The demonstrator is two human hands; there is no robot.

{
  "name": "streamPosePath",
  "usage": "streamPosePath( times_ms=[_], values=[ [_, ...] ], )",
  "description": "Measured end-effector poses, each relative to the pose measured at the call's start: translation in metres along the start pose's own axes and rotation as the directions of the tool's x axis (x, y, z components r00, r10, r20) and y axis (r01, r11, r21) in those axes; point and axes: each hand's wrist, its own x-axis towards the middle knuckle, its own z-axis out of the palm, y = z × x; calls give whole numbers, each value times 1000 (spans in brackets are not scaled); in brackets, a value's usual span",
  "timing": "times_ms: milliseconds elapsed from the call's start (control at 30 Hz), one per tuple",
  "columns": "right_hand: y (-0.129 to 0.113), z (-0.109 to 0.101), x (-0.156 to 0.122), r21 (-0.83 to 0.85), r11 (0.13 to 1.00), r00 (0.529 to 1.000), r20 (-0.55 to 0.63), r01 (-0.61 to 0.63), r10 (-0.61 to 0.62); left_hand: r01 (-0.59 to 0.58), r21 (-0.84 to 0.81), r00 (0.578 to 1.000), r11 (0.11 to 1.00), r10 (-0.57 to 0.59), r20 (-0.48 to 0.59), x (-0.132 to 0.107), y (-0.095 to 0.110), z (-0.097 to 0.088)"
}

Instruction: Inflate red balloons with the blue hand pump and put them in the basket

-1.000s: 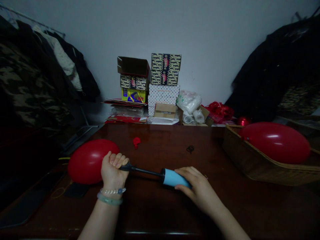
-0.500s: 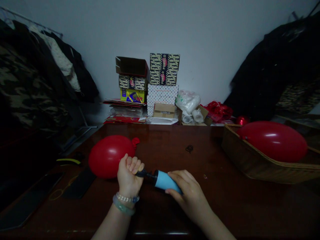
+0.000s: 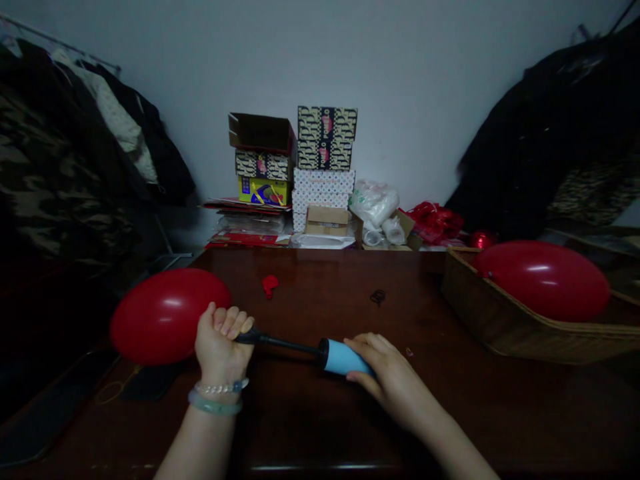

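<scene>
A hand pump with a blue barrel (image 3: 346,358) is held across the table's front, its black rod (image 3: 287,343) drawn out. My left hand (image 3: 225,343), wearing a beaded bracelet and a green bangle, is wrapped round the black end. Against that fist sits an inflated red balloon (image 3: 167,317); its neck is hidden by my fingers. My right hand (image 3: 387,373) is closed on the blue barrel. Beyond my left hand, a limp red balloon (image 3: 270,285) lies on the table.
A woven basket (image 3: 493,317) at the right holds another inflated red balloon (image 3: 545,280). A dark tangled cord (image 3: 378,297) lies mid-table. Dark flat objects and a thin yellow loop (image 3: 110,393) are at the left. Stacked boxes (image 3: 325,200) stand along the wall.
My left hand has moved left, away from the barrel, so more of the rod shows. The balloon at it has moved left too and looks longer. The limp balloon is now fully uncovered.
</scene>
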Motion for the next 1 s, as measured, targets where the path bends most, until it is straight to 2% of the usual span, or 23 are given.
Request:
streamPosePath(
  times_ms=[233,433,633,767,1000],
  values=[
    [0,4,0,-58,998,998,-47,26,-29,-12,-45,1000,999,12,-1,3,-1,-6],
    [-13,17,1,-109,993,998,-49,38,-43,89,-43,996,995,-90,-25,-13,-27,2],
    [-19,25,-1,-72,997,999,-31,35,-38,152,1,988,988,-152,-25,-26,-49,7],
    [-19,22,1,5,999,999,6,32,-32,136,10,991,991,-135,-9,-24,-43,10],
    [-5,7,3,52,999,997,80,-11,7,24,23,1000,999,-24,-5,-10,-8,9]
  ],
)
